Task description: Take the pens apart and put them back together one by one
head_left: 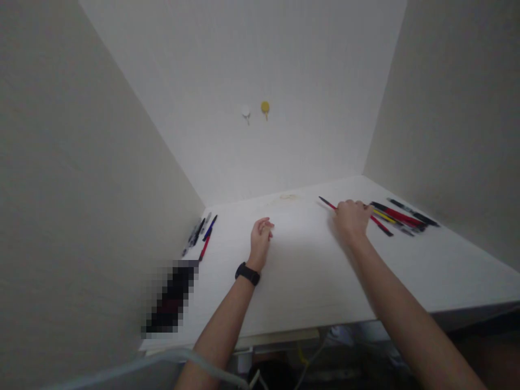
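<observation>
My right hand (352, 219) is over the right part of the white tabletop, fingers closed on a red pen (330, 205) whose black end sticks out to the left. A red and black length (382, 226) shows on the hand's other side; whether it belongs to the same pen I cannot tell. Just right of it lies a loose group of pens, among them a yellow one (383, 215) and a thick red one (408, 218). My left hand (262, 232), with a black watch (247, 274) on the wrist, hovers near the middle, fingers loosely bent and apart, nothing seen in it.
Along the left wall lie a red pen (205, 246), a blue pen (210, 227) and several dark or clear pens (197, 230). A dark pixelated object (173, 298) is at the front left. Two small hooks (265, 106) hang on the back wall. A pale cable (174, 355) crosses the lower left.
</observation>
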A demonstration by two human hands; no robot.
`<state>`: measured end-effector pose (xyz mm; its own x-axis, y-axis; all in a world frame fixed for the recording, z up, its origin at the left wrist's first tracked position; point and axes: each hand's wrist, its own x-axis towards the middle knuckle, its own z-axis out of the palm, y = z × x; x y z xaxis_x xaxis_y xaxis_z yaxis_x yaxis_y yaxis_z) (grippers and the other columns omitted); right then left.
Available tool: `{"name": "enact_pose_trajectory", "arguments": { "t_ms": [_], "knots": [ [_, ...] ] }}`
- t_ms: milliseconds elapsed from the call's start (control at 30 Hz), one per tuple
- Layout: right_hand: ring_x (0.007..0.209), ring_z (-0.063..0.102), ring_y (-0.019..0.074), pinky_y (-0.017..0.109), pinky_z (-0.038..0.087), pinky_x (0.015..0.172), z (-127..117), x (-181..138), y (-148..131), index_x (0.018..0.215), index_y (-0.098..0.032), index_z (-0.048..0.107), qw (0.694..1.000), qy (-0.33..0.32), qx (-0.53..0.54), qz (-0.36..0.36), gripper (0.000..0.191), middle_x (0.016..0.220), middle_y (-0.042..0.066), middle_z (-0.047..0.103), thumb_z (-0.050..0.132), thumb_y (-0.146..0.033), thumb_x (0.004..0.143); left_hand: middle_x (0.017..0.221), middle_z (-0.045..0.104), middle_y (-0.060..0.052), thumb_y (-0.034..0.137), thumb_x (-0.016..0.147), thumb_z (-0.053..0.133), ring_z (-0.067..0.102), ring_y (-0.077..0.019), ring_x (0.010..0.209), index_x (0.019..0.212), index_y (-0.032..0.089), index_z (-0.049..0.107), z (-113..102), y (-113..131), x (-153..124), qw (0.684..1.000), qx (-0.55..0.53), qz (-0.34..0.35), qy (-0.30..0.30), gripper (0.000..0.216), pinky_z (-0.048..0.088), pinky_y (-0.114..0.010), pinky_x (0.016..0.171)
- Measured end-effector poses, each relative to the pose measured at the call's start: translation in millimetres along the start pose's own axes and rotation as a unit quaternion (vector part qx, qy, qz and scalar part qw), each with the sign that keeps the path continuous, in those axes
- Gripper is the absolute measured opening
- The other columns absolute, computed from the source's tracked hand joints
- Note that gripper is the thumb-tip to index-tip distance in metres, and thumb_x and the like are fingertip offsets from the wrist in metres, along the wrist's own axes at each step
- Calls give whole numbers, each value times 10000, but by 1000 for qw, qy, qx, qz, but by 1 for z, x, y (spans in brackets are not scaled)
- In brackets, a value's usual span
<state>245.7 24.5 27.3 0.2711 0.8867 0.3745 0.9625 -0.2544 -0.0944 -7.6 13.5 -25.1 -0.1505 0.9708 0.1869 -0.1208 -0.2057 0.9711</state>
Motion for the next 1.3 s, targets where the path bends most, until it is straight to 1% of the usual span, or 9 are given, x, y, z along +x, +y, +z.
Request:
{"name": "enact_pose_trajectory", "arguments": {
  "t_ms": [200, 367, 600, 733, 833, 933, 1033, 1167, 1300],
  "knots": [
    [1050, 517, 305, 530, 250, 920, 12, 16, 34, 939, -116, 685, 987, -31, -36, 155, 271, 970, 180, 671, 439, -85, 829, 835, 620, -26, 363, 840, 574, 465, -62, 559, 1039, 160, 564, 2, 2, -1, 1000, 9, -1, -4, 284, 357, -196, 525],
    [1124, 457, 314, 543, 203, 944, 20, 23, 46, 921, -125, 683, 976, -63, -12, 210, 198, 978, 190, 663, 509, -137, 827, 802, 612, -22, 364, 842, 559, 464, -68, 557, 1015, 155, 573, 3, 7, -3, 1000, 21, -4, -3, 272, 353, -205, 525],
    [1144, 414, 388, 562, 182, 901, 21, 21, 58, 1003, -56, 675, 973, -49, 40, 222, 269, 1032, 276, 621, 516, -182, 827, 799, 605, -23, 322, 845, 528, 460, -73, 568, 1004, 149, 573, 3, 7, -4, 1000, 29, 5, -10, 240, 362, -208, 540],
    [1098, 449, 376, 533, 213, 871, 24, 16, 54, 1052, -40, 648, 985, 40, 31, 168, 344, 1084, 307, 593, 400, -201, 877, 807, 613, -33, 328, 849, 521, 468, -83, 570, 1006, 150, 570, 3, 6, -2, 999, 39, 3, -4, 242, 366, -216, 542],
    [1013, 514, 345, 489, 256, 866, 22, 12, 39, 1029, -64, 655, 994, 26, 2, 107, 341, 1003, 254, 642, 416, -255, 876, 801, 621, -42, 319, 874, 489, 510, -114, 618, 972, 165, 572, 1, 6, -3, 993, 112, 28, 30, 200, 389, -237, 587],
    [891, 585, 310, 440, 297, 849, 22, 7, 21, 942, -68, 692, 1000, -3, 0, 23, 405, 873, 218, 680, 390, -335, 904, 834, 627, -57, 338, 881, 507, 559, -175, 761, 926, 199, 594, -5, 11, -5, 946, 299, 95, 85, 170, 414, -298, 724],
    [823, 626, 285, 407, 323, 835, 26, 4, 9, 895, -60, 717, 998, -27, 2, -51, 478, 824, 210, 697, 347, -361, 924, 957, 614, -109, 336, 854, 550, 543, -263, 966, 934, 197, 611, -18, 21, -7, 850, 490, 142, 128, 171, 375, -402, 881],
    [821, 650, 280, 405, 328, 850, 32, 3, 9, 902, -57, 729, 997, -33, 2, -68, 485, 824, 209, 709, 323, -321, 930, 1192, 520, -217, 298, 839, 530, 413, -376, 1199, 963, 135, 608, -49, 29, -4, 730, 637, 119, 216, 219, 293, -521, 963],
    [815, 659, 287, 413, 329, 848, 31, 1, 10, 895, -56, 731, 997, -38, 2, -60, 463, 829, 214, 712, 338, -299, 924, 1154, 525, -260, 295, 818, 518, 377, -441, 1223, 973, 86, 609, -80, 26, 3, 668, 687, 49, 282, 276, 283, -566, 943]
  ]
}}
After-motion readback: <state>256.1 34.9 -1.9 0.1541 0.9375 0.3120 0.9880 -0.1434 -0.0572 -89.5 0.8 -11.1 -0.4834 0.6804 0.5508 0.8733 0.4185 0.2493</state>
